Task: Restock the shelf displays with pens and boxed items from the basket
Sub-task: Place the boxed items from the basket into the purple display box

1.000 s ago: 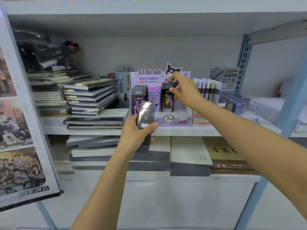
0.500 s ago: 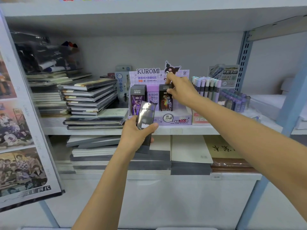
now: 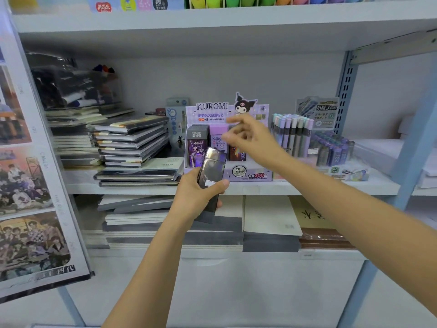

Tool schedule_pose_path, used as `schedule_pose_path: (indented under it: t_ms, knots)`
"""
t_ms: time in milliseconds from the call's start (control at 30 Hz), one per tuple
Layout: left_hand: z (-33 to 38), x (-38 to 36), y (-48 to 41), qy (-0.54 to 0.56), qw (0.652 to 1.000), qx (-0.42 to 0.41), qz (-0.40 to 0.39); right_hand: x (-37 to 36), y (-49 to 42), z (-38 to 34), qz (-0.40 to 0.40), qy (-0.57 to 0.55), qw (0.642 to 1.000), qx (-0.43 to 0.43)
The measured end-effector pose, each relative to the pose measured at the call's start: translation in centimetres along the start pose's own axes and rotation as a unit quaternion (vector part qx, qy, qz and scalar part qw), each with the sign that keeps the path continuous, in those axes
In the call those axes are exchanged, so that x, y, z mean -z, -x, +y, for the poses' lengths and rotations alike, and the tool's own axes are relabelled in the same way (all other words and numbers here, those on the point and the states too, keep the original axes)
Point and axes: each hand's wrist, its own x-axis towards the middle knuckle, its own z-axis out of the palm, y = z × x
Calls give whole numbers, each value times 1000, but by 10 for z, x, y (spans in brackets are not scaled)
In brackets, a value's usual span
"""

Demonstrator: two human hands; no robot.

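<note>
Left hand grasps dark box before shelf edge. Right hand, at 1 o'clock, grip released, blurred, before Kuromi display.

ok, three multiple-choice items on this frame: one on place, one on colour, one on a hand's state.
1. Where does the Kuromi display box stand?
A. on the top shelf
B. on the middle shelf, between the stack of notebooks and the pen display
C. on the floor

2. What is its main colour?
A. green
B. red
C. lilac

3. What is the left hand doing?
A. gripping a dark glossy box
B. hanging empty
C. pressing flat on the shelf edge

Key:
1 B: the notebooks and the pens flank it on the same shelf board.
2 C: its header card and front panel are both lilac.
3 A: the thumb and fingers wrap the box, which is held up in front of the display.
</note>
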Motion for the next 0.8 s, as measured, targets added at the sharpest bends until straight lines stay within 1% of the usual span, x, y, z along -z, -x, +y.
schedule_pose_path:
  t_ms: [67, 100, 133, 200, 300, 367, 433, 533, 600, 667, 800]
  knots:
    - [2, -2, 1, 4, 1000, -2, -7, -11, 13, -3, -85, -15, 995, -42]
    - [2, -2, 2, 4, 1000, 1, -16, -14, 17, -2, -106, -20, 993, -47]
    - [2, -2, 2, 5, 1000, 7, -27, -16, 20, -1, -111, -30, 992, -48]
    - [3, -1, 3, 19, 998, 26, -60, -16, 24, 1, -92, -71, 991, -58]
    - [3, 5, 3, 55, 992, 46, -99, -10, 25, 6, -23, -112, 990, -81]
    - [3, 8, 4, 81, 992, 51, -86, -5, 26, 9, 19, -131, 987, -86]
    - [4, 11, 3, 111, 991, 51, -48, -2, 30, 12, 27, -149, 986, -72]
    - [6, 14, 3, 145, 988, 46, 8, -3, 39, 17, -5, -139, 990, -37]
    - [6, 14, 2, 158, 986, 46, 32, -5, 43, 21, -31, -84, 996, -5]
    - [4, 14, 3, 162, 985, 46, 45, -7, 45, 26, -48, -22, 998, 23]
    - [5, 13, 1, 202, 977, 53, 35, -9, 48, 33, -25, -30, 999, 4]
